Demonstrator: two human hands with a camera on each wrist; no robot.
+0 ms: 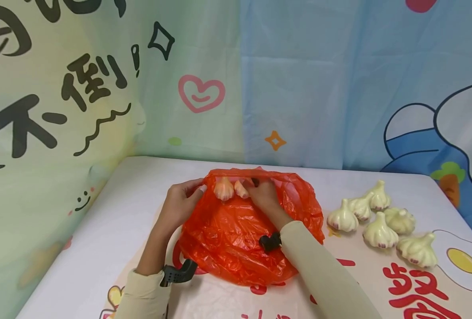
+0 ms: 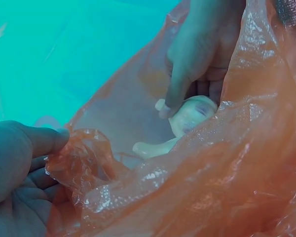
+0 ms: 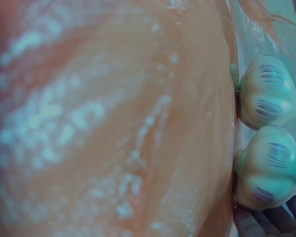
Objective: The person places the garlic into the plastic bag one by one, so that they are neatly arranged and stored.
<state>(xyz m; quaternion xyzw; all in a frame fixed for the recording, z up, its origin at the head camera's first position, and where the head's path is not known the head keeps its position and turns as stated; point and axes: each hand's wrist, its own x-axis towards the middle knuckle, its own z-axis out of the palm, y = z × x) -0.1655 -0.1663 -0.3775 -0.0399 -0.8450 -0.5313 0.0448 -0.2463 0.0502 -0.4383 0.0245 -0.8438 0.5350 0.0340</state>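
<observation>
A red plastic bag (image 1: 236,239) lies spread on the table, its mouth facing away from me. My left hand (image 1: 182,201) pinches the bag's left rim between thumb and fingers, as the left wrist view also shows. Inside the mouth, my right hand (image 1: 265,195) holds a garlic bulb (image 2: 192,116), thumb near its stem. Right beside that one lies another garlic bulb (image 1: 223,189) in the bag; both bulbs show purple streaks in the right wrist view. The red film fills most of that view and covers part of my right hand.
Several garlic bulbs (image 1: 381,232) stand and lie in a loose group to the right of the bag. The white table (image 1: 140,186) bears a printed mat with red characters and a fried egg (image 1: 463,260). A printed curtain (image 1: 299,88) hangs behind the table.
</observation>
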